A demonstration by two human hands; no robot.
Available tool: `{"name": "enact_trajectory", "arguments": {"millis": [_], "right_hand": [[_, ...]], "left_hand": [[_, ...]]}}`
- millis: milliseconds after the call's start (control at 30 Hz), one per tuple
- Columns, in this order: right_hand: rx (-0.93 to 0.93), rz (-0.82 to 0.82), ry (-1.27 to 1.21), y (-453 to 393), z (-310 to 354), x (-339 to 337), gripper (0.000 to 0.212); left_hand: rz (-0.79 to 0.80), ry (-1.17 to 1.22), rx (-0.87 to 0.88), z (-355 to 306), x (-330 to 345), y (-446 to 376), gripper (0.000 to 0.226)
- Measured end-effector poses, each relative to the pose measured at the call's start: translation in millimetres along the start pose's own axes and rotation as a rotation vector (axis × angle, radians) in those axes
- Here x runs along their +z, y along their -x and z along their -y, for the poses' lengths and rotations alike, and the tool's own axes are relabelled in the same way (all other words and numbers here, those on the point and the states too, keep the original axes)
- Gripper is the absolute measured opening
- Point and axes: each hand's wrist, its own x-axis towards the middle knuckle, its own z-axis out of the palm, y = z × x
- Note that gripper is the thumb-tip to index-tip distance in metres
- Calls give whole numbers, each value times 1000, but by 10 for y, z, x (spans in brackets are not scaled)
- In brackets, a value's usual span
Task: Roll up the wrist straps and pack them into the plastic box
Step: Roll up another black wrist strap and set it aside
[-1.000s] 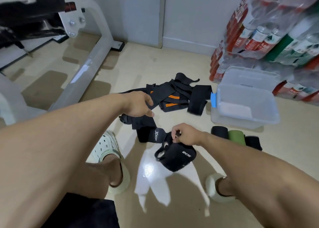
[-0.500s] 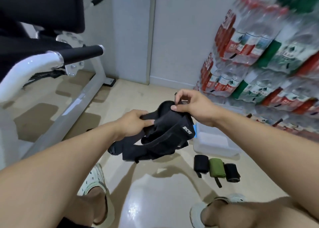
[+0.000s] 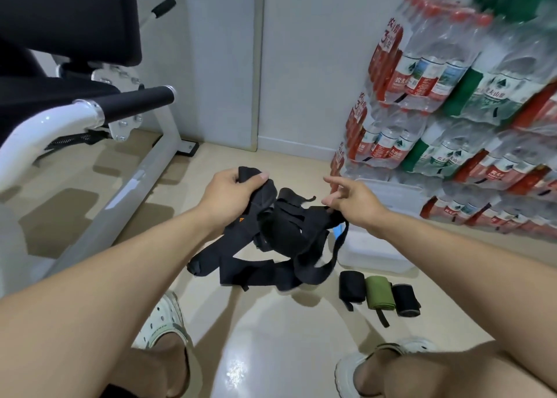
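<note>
A tangle of black wrist straps (image 3: 280,235) hangs in the air above the floor, limp and light, loops trailing down; it looks soft and floppy, best taken by one free end and pulled clear before rolling. How many straps are in the tangle I cannot tell. The left hand (image 3: 229,189) clenches one end high; the right hand (image 3: 349,200) pinches another strand, forefinger out. Near right on the floor lie three rolled straps (image 3: 379,292), two black, one green. Beyond them sits one plastic box (image 3: 388,213).

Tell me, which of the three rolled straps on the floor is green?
The middle roll: olive green, lying between two black rolls.
</note>
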Motion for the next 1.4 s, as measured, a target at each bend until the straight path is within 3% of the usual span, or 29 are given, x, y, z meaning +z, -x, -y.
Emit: {"name": "enact_trajectory", "arguments": {"millis": [233,333,433,533,600,733,800,867,1000,1067,1267,1400], "right_hand": [[-202,290,72,127,269,261,98],[-300,303,-7,209,373,433,69],[-311,134,-148,206,433,515,38],[-136,106,-398,186,487,466,13],[-12,145,-586,170,515,402,11],[140,259,-846,190,586,274,27],[163,323,-934,215,634,225,27],[159,289,-989,199,658,204,27],[148,-11,-856,115,575,174,20],[148,-60,-716,78,470,133,19],[135,211,-611,139,452,182,18],[53,246,-477,175,484,281,26]], "left_hand": [[102,58,34,-26,124,-27,19],[124,77,14,-88,174,15,21],[147,131,-3,-157,206,35,27],[-48,188,6,-176,192,-34,23],[-139,60,18,-98,127,-120,14],[185,-241,-91,154,-10,-164,69],[411,-342,-133,241,-9,-128,58],[526,-464,-154,287,8,-98,34],[487,-479,-172,317,-31,-106,16],[428,-473,-155,317,-50,-120,14],[372,-388,-177,258,22,-76,36],[348,-253,-141,172,88,-58,21]]}}
